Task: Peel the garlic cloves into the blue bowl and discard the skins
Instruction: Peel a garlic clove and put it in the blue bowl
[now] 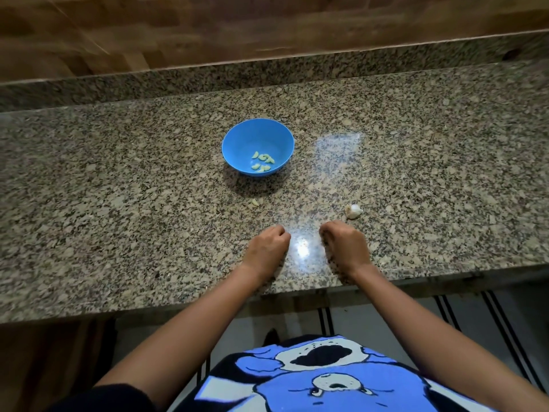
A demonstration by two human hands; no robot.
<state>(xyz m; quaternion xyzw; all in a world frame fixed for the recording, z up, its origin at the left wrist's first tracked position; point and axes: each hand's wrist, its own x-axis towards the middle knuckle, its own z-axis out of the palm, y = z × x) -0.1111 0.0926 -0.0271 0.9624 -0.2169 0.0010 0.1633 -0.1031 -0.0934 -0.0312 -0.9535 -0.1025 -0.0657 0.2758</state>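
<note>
Speckled granite bench (118, 203) carries the blue bowl (237, 144) at frame centre, peeled cloves (263, 162) inside. Left hand (269, 248) and right hand (344, 248) curl at lower centre; whether either grip holds anything, I cannot tell. Unpeeled garlic (353, 211) lies just right: pinch its skin loose, keeping scraps together.

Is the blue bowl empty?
No, several peeled garlic cloves lie in the bottom of the blue bowl.
</note>
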